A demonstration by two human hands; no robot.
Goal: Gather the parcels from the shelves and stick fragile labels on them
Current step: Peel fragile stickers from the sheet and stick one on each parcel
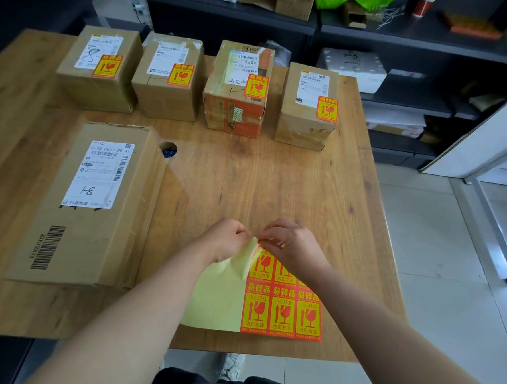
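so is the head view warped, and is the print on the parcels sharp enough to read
Head view: wide-angle bowing curves the table edges and the shelves; light is even, shadows faint; fine print on the four back-row parcels is too soft to read, while the sticker sheet is clear; some glare on the floor tiles at far right.

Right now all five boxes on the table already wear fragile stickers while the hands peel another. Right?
Only four do: the head view shows the large flat box without one. The left hand and right hand do peel another sticker off the sheet.
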